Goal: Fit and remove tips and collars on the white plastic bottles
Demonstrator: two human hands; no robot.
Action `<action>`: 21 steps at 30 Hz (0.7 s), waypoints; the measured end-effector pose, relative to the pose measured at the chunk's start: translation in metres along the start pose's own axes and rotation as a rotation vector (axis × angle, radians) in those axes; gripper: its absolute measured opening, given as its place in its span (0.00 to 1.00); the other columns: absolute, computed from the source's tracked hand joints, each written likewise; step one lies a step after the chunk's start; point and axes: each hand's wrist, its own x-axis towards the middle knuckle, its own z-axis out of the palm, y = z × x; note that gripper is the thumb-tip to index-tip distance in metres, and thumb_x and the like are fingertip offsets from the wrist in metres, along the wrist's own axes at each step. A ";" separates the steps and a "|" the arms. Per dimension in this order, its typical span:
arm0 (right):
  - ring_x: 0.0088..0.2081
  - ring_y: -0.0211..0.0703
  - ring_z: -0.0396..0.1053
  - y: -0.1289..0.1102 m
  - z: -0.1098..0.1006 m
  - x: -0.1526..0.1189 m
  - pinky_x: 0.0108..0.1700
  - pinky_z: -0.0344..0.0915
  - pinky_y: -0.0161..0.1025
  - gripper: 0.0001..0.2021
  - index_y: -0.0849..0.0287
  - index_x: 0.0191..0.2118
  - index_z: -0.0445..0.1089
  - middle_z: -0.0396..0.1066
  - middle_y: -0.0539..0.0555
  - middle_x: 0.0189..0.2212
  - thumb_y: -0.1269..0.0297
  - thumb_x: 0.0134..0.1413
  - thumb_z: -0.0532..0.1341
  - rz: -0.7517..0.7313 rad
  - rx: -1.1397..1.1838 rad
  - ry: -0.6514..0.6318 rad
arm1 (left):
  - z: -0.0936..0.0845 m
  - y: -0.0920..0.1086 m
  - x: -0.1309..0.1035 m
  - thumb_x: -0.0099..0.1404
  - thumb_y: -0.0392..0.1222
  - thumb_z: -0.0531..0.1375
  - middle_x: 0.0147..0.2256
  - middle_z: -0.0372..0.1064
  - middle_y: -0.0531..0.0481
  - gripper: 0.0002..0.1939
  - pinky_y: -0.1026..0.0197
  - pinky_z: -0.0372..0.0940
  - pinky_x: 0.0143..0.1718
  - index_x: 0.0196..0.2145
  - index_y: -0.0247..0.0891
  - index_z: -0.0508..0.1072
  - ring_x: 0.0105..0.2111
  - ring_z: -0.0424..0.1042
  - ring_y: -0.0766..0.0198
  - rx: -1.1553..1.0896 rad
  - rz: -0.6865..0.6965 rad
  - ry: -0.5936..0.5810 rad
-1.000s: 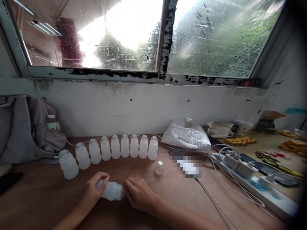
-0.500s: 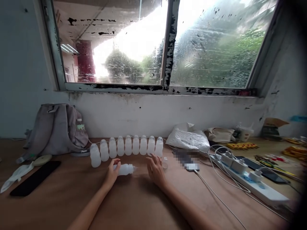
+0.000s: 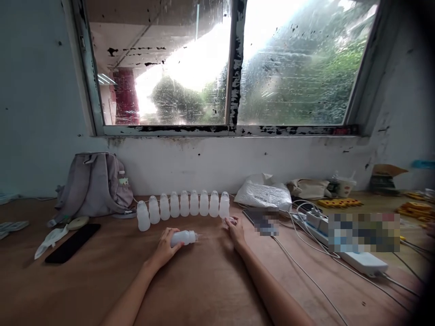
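My left hand [image 3: 166, 246] is wrapped round a frosted white baby bottle [image 3: 183, 237], held on its side low over the table. Its clear, narrow tip points right. My right hand [image 3: 236, 230] is to the right of it, fingers closed at a small clear cap [image 3: 227, 220] that they partly cover. Just behind my hands, several like bottles [image 3: 184, 204] stand upright in a slightly curved row, with clear caps on top. The rightmost bottle [image 3: 224, 206] is close behind my right fingertips.
A grey backpack [image 3: 97, 185] stands against the wall at left, before it a black flat slab [image 3: 73, 243] and a white cloth-like piece [image 3: 50, 240]. To the right are a silvery plastic package [image 3: 263, 192], a partly blurred phone [image 3: 249, 215], cables and a white power strip [image 3: 363, 262].
My right hand has moved right and closed its fingers at the clear cap. The left hand still has the bottle. The view has shifted, so the scene's left side shows more.
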 end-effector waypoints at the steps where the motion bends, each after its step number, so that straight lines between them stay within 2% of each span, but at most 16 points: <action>1: 0.27 0.42 0.69 -0.001 0.003 -0.002 0.29 0.64 0.38 0.18 0.58 0.37 0.56 0.68 0.56 0.30 0.51 0.43 0.54 0.036 0.089 -0.040 | 0.001 0.000 0.000 0.56 0.47 0.54 0.40 0.60 0.49 0.15 0.57 0.60 0.43 0.42 0.42 0.63 0.41 0.63 0.60 0.010 0.006 0.000; 3: 0.18 0.38 0.66 -0.006 0.011 -0.010 0.21 0.62 0.35 0.18 0.58 0.34 0.56 0.68 0.52 0.23 0.47 0.45 0.51 0.117 0.295 -0.158 | 0.001 0.000 0.001 0.57 0.48 0.54 0.39 0.61 0.49 0.15 0.57 0.60 0.42 0.41 0.42 0.63 0.40 0.63 0.60 0.035 0.034 0.006; 5: 0.11 0.34 0.59 -0.010 0.018 -0.018 0.15 0.56 0.32 0.19 0.57 0.30 0.56 0.64 0.48 0.16 0.44 0.46 0.49 0.141 0.399 -0.239 | 0.001 0.000 0.002 0.57 0.48 0.54 0.38 0.63 0.49 0.14 0.57 0.61 0.40 0.40 0.41 0.64 0.38 0.64 0.60 0.073 0.073 0.041; 7: 0.08 0.32 0.54 -0.014 0.024 -0.027 0.12 0.50 0.30 0.20 0.58 0.27 0.56 0.60 0.45 0.12 0.43 0.47 0.47 0.072 0.358 -0.236 | -0.001 0.001 0.002 0.57 0.49 0.54 0.36 0.64 0.49 0.14 0.57 0.62 0.38 0.39 0.40 0.64 0.37 0.65 0.60 0.110 0.104 0.124; 9: 0.08 0.32 0.53 -0.016 0.028 -0.034 0.11 0.49 0.30 0.20 0.58 0.24 0.56 0.57 0.44 0.10 0.44 0.47 0.48 0.005 0.291 -0.210 | -0.004 0.003 0.002 0.56 0.49 0.54 0.35 0.65 0.49 0.14 0.57 0.62 0.37 0.39 0.40 0.64 0.36 0.65 0.60 0.133 0.122 0.209; 11: 0.09 0.32 0.53 -0.018 0.031 -0.041 0.12 0.50 0.31 0.19 0.58 0.24 0.57 0.57 0.44 0.11 0.45 0.47 0.49 -0.018 0.263 -0.210 | -0.008 0.006 0.001 0.56 0.49 0.54 0.36 0.65 0.49 0.15 0.58 0.62 0.37 0.39 0.41 0.63 0.37 0.65 0.60 0.144 0.147 0.245; 13: 0.09 0.32 0.54 -0.022 0.034 -0.048 0.12 0.51 0.31 0.18 0.58 0.27 0.58 0.59 0.45 0.13 0.46 0.47 0.50 -0.020 0.283 -0.245 | -0.009 0.009 0.000 0.56 0.49 0.55 0.37 0.64 0.49 0.15 0.57 0.62 0.38 0.40 0.41 0.62 0.38 0.64 0.59 0.151 0.189 0.230; 17: 0.10 0.31 0.58 -0.035 0.040 -0.063 0.13 0.53 0.30 0.16 0.57 0.31 0.60 0.62 0.46 0.19 0.48 0.48 0.50 0.006 0.369 -0.437 | -0.007 0.009 0.001 0.57 0.48 0.55 0.37 0.64 0.48 0.15 0.57 0.62 0.39 0.40 0.40 0.62 0.38 0.64 0.60 0.164 0.236 0.198; 21: 0.13 0.32 0.62 -0.045 0.043 -0.074 0.16 0.60 0.33 0.13 0.56 0.37 0.59 0.64 0.47 0.25 0.53 0.49 0.50 0.143 0.463 -0.608 | -0.004 0.003 0.003 0.56 0.48 0.55 0.38 0.64 0.49 0.16 0.57 0.62 0.41 0.41 0.40 0.62 0.38 0.64 0.60 0.180 0.218 0.203</action>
